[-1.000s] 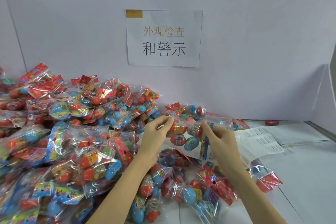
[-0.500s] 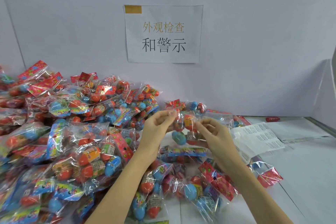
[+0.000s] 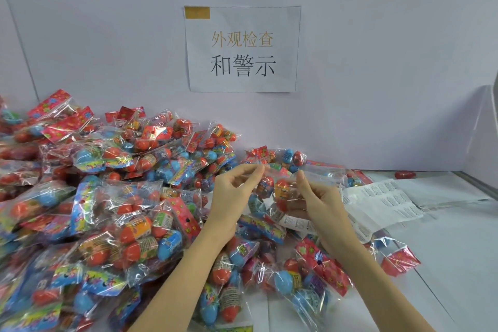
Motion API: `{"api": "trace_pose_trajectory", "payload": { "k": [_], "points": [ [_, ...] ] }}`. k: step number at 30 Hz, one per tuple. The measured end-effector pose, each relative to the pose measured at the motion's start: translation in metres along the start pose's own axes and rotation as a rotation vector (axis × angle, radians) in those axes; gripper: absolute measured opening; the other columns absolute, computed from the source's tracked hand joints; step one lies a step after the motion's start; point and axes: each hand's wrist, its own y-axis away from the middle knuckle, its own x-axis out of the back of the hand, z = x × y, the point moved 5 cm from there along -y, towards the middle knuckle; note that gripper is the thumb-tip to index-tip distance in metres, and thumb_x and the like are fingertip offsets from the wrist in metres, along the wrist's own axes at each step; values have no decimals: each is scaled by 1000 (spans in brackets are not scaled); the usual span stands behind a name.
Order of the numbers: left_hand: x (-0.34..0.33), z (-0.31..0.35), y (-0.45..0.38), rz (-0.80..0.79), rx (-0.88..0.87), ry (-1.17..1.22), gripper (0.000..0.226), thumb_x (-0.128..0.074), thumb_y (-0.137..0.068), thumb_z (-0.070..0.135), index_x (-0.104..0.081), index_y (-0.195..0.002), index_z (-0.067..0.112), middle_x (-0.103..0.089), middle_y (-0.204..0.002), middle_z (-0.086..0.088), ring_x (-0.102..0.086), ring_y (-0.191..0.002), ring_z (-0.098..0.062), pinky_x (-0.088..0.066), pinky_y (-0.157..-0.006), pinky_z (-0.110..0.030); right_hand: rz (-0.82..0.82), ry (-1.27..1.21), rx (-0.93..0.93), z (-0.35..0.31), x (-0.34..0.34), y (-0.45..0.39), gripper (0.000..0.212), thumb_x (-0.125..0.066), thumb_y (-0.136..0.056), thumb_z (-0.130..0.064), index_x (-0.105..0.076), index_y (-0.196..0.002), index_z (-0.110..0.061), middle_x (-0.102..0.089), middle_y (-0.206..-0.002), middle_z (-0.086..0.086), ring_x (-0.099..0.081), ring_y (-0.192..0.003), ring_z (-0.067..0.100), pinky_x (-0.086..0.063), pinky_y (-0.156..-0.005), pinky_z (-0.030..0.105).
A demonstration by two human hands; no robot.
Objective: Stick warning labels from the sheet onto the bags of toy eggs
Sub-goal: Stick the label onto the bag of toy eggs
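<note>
Here each hand, left [image 3: 237, 191] and right [image 3: 320, 197], pinches the bag [image 3: 277, 194] top in its grip, label sheet [image 3: 382, 202] print unreadable

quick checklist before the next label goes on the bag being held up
1. Bag held by both hands: ok, left hand and right hand pinch its top edge.
2. Bag lifted off the pile: ok.
3. Label sheet within reach: ok, it lies on the table just right of the right hand.
4. A hand free to peel a label: not ok, both are holding.
5. Labels left on the sheet: cannot tell, print too small.
6. Bag already labelled: cannot tell.
</note>
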Motion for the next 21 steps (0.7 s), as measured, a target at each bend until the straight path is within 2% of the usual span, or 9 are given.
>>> {"api": "trace_pose_trajectory", "payload": {
  "k": [3,5,8,10,13,14,16,19,21],
  "points": [
    [2,1,-2,-4,0,-16,31,-70,-89,55,-76,-110,33,-78,-103,15,-72,-97,-1,-51,-81,-9,50,-173,-36,1,7,-1,44,-53,-106,-40,-80,-103,-5,-81,-100,16,-79,-92,31,-64,-76,30],
    [2,-2,-3,-24,32,13,30,-73,-85,58,-79,-104,36,-79,-102,14,-72,-96,-1,-52,-78,-10,50,-322,-64,-1,12,-4,42,-53,-108,-31,-76,-110,4,-78,-108,23,-77,-100,36,-65,-82,35],
    [1,-5,-3,-39,94,92,23,-78,-92,45,-81,-100,24,-80,-103,0,-75,-103,-17,-55,-92,-32,-19,-329,-101,-1,11,-6,33,-53,-109,-19,-77,-104,3,-75,-112,28,-74,-106,44,-63,-90,49],
    [3,-7,-3,-32,134,135,28,-77,-93,42,-78,-101,15,-80,-107,0,-73,-107,-15,-51,-98,-38,-63,-296,-103,-2,7,-5,38,-55,-108,-26,-81,-91,-4,-75,-109,28,-74,-105,46,-61,-92,56],
    [3,-7,-3,-72,144,62,12,-71,-95,27,-80,-87,24,-78,-96,7,-70,-97,0,-43,-92,-33,-69,-166,-97,-4,4,-2,49,-57,-99,-55,-83,-100,-13,-77,-100,24,-76,-94,43,-63,-86,53],
    [0,-6,-1,-90,142,28,14,-70,-95,27,-79,-84,25,-77,-93,4,-70,-97,-2,-43,-93,-35,-76,-91,-83,-4,3,-2,49,-58,-95,-60,-83,-104,-19,-78,-99,22,-77,-92,40,-64,-84,49],
    [-3,-5,1,-104,137,-3,19,-72,-93,38,-78,-89,20,-76,-97,-8,-71,-103,-14,-47,-100,-39,-97,32,-23,-3,1,-2,41,-58,-95,-59,-85,-101,-30,-78,-94,18,-78,-81,31,-65,-74,37],
    [-3,-3,2,-73,100,-13,42,-74,-94,49,-74,-98,7,-70,-106,-24,-67,-107,-32,-50,-104,-45,-68,100,46,-3,2,-2,36,-56,-97,-56,-85,-89,-38,-76,-81,12,-76,-69,25,-63,-66,32],
    [-1,-4,2,-41,99,9,37,-74,-95,47,-76,-96,10,-73,-103,-19,-68,-106,-30,-51,-101,-44,-50,96,46,-2,3,-3,39,-53,-97,-58,-86,-92,-37,-81,-94,-1,-78,-76,20,-63,-70,32]
  ]
}}
